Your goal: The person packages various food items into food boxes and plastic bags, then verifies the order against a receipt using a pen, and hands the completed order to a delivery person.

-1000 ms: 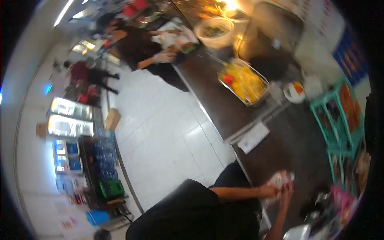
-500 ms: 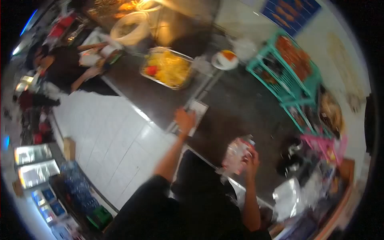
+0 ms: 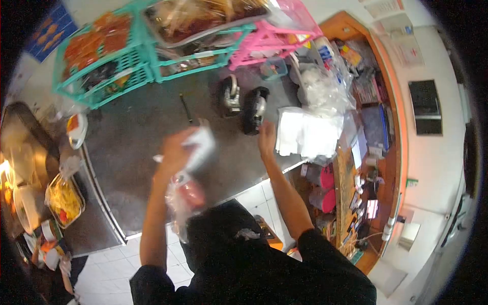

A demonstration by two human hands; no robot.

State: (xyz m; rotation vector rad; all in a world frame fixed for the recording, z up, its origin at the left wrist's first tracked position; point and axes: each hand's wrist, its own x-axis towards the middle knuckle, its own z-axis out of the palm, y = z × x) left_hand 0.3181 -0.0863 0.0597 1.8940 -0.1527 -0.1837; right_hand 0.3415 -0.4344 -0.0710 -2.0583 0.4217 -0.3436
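Observation:
My left hand [image 3: 176, 152] is closed on a blurred white piece of paper [image 3: 202, 145] above the dark counter [image 3: 137, 127]. Below that wrist, a clear plastic bag with something red inside [image 3: 189, 194] sits at the counter's front edge, beside my forearm. My right hand [image 3: 266, 140] reaches over the counter with its fingers stretched forward, and nothing shows in it. It is nearest to a black tape dispenser [image 3: 255, 111] and a stack of white sheets or bags [image 3: 305, 133]. A second black tape dispenser [image 3: 230, 96] stands just left of the first.
Teal baskets [image 3: 140, 68] with packed goods line the back, with a covered tray [image 3: 203, 20] on top and a pink basket [image 3: 274, 33] beside. A dark pen [image 3: 185, 108] lies on the counter. At far left are a food tray [image 3: 65, 201] and another person's arm [image 3: 66, 277].
The view has swung to the right. My left hand has picked up the white paper from the counter. My right hand has let go of the plastic bag and moved toward the tape dispensers.

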